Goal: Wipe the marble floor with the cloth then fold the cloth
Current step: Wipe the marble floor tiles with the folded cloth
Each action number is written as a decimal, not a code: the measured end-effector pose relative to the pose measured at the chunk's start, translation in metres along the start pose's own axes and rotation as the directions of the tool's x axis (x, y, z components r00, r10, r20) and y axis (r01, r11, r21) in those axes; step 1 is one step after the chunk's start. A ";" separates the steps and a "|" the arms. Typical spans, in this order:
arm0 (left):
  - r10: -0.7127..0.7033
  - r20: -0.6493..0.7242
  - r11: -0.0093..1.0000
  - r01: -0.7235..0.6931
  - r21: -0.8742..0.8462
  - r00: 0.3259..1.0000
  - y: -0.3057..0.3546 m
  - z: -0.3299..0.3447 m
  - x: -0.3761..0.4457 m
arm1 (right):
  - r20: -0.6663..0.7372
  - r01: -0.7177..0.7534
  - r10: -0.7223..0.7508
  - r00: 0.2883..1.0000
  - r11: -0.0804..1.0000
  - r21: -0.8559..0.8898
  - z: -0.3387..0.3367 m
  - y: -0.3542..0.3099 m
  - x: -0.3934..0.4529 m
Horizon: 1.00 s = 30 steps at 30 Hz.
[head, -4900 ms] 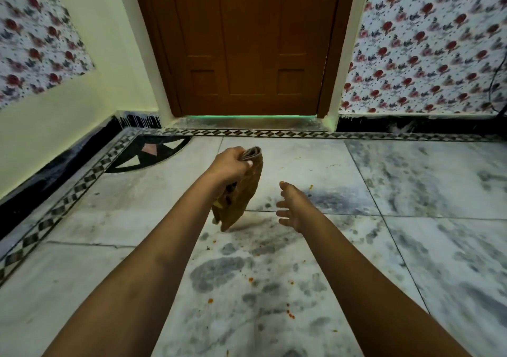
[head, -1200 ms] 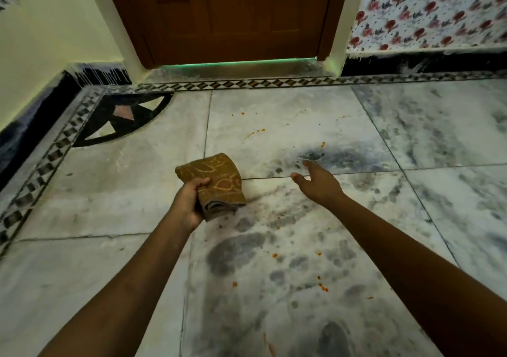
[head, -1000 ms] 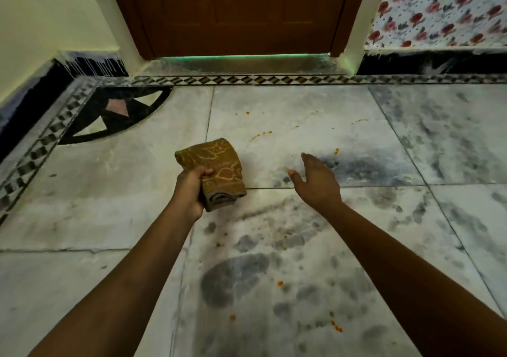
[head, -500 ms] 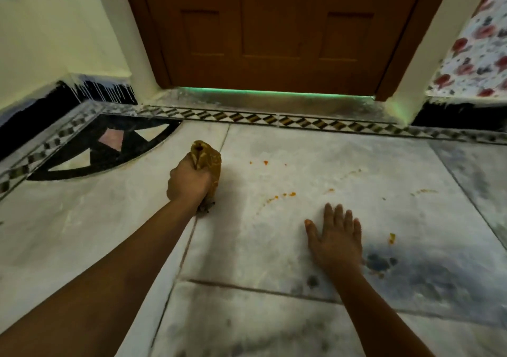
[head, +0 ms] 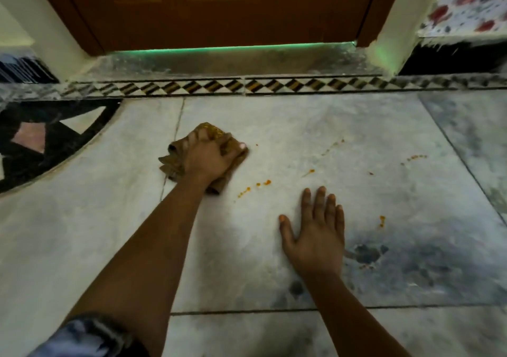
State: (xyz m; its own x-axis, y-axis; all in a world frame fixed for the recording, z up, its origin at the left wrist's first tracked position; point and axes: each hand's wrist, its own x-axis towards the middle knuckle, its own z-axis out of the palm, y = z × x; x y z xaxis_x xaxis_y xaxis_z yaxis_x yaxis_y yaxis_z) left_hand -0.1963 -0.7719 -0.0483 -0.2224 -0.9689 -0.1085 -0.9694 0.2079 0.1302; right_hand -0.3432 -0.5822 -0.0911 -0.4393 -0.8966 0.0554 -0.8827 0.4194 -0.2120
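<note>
The left hand (head: 208, 159) pressed the bunched brown cloth (head: 175, 162) onto the marble floor (head: 329, 126), its fingers bent over the wad and gripping it, just right of a tile seam and on the near side of the patterned border strip (head: 247, 85). The right hand (head: 315, 233) lay flat and open on the floor, nearer and to the right, holding nothing.

Orange specks (head: 260, 184) sat just right of the cloth, with more scattered farther right. A dry or already dirty wad would likely smear them instead of lifting them. A sideways sweep could also push crumbs against the braced right hand.

Most of the cloth was hidden under the left hand, so its folds could not be made out. The door (head: 219, 5) was cut off at the top.
</note>
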 end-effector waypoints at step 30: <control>0.270 0.044 0.963 -0.270 -0.025 0.962 0.005 0.025 -0.024 | -0.034 -0.012 0.013 0.999 1.000 0.009 0.002 -0.002 0.000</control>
State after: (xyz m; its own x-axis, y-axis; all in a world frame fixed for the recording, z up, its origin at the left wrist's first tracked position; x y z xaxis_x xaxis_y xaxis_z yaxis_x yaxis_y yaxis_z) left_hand -0.1982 -0.7448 -0.0699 -0.4807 -0.8697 -0.1126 -0.8707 0.4581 0.1791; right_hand -0.3416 -0.5833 -0.0925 -0.4558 -0.8859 0.0857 -0.8758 0.4292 -0.2211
